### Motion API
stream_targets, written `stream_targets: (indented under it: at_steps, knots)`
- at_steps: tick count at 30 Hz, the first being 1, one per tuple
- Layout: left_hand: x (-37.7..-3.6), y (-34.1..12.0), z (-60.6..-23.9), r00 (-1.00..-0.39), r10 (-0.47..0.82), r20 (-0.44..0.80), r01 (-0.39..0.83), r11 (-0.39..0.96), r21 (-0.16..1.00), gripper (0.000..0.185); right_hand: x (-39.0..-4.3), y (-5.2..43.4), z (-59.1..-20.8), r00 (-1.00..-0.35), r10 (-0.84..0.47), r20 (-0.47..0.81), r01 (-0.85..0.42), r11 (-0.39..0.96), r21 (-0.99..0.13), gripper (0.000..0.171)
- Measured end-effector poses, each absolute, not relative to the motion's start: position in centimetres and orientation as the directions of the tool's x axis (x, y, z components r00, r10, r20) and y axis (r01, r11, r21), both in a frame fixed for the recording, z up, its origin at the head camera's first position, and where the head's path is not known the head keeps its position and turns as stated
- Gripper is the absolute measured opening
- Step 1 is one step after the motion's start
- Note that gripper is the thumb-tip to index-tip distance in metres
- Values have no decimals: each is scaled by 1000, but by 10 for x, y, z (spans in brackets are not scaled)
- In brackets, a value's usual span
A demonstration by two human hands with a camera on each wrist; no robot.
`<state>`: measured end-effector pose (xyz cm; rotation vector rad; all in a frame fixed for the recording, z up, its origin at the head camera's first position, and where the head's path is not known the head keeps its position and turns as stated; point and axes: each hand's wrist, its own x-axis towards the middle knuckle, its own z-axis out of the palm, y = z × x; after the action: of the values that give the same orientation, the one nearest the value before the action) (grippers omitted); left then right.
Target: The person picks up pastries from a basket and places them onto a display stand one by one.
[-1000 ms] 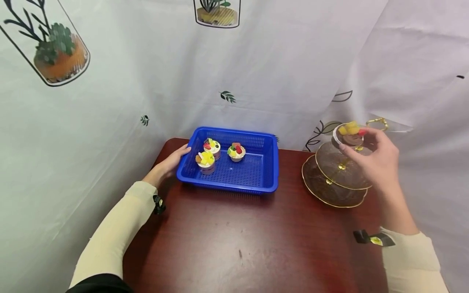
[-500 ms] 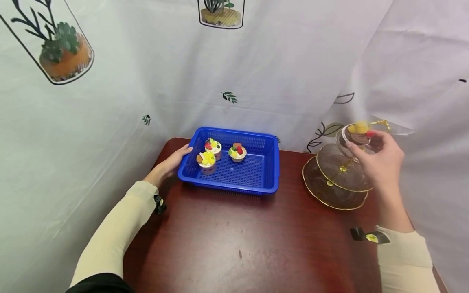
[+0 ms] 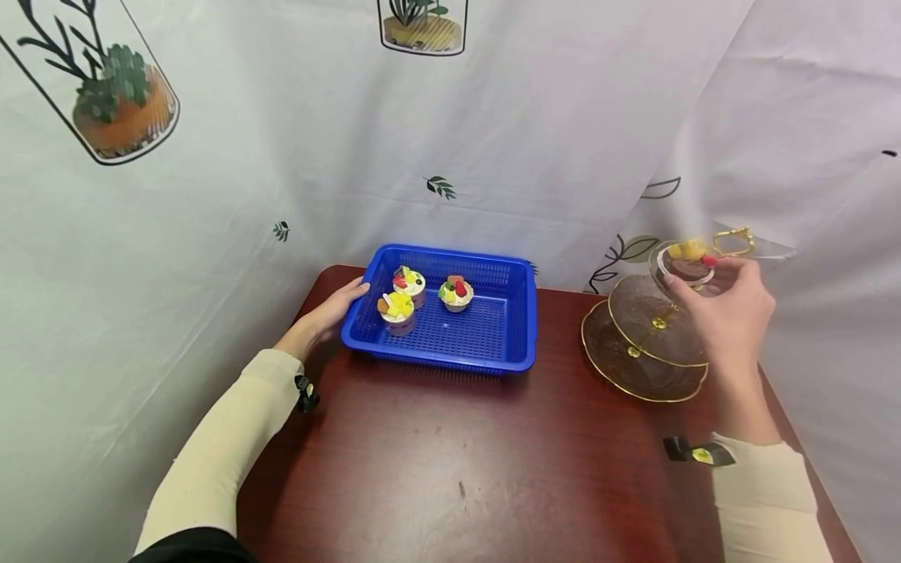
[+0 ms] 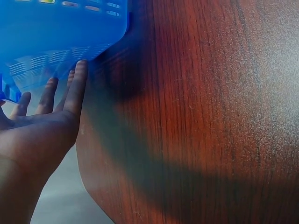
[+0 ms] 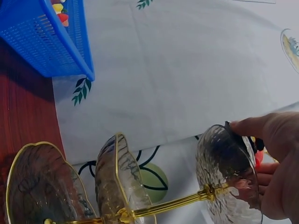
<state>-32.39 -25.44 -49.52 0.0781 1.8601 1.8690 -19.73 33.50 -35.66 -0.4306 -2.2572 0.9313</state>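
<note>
A blue mesh basket (image 3: 493, 344) stands at the back of the dark wooden table (image 3: 450, 469) with three fruit-topped cupcakes (image 3: 397, 306) in it. My left hand (image 3: 345, 301) rests with straight fingers against the basket's left wall; the left wrist view shows the left hand (image 4: 51, 100) touching the basket (image 4: 60, 32) from outside. My right hand (image 3: 711, 291) grips another cupcake (image 3: 691, 256) at the top tier of a three-tier glass stand (image 3: 637, 367) with gold rims. In the right wrist view my right hand (image 5: 275, 163) is behind the top plate (image 5: 219, 163), which mostly hides the cupcake.
A white cloth printed with plants hangs close behind and on both sides of the table. The stand's lower tiers (image 5: 42, 186) hold nothing. The table's left edge (image 4: 88, 182) runs just beside my left hand.
My right hand has carried the cupcake a little to the right, onto the stand's top tier. My left hand and the basket have stayed put.
</note>
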Motion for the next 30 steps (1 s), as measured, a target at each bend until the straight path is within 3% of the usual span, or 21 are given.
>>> stream_targets:
  at_steps: [19, 30]
  knots:
    - [-323, -255, -498, -885, 348, -310, -306, 67, 950, 66, -199, 331, -358, -735, 503, 456, 89, 737, -670, 73]
    - [-325, -258, -499, -880, 359, -310, -306, 69, 949, 66, -191, 326, -354, -710, 450, 542, -5, 766, -643, 71]
